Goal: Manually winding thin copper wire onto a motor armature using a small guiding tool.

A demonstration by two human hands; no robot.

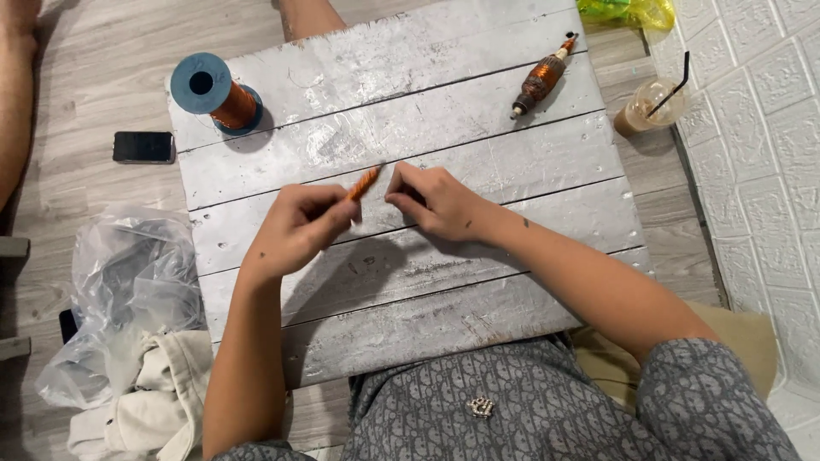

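The left hand (pixel 299 224) pinches a small copper-wound coil (pixel 364 183) over the grey plank table (pixel 478 154); the right hand (pixel 436 201) has its fingertips closed beside it, perhaps on fine wire. Pulling too hard could snap the strand or loosen the winding.

blue wire spool (pixel 211 92) | wound coil (pixel 541 78) | phone (pixel 143 147) | iced drink cup (pixel 649 109) | plastic bag (pixel 120 282)

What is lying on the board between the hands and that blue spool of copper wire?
Nothing visible. The left hand holds a small copper coil, the right hand beside it; bare grey board stretches to the blue spool.
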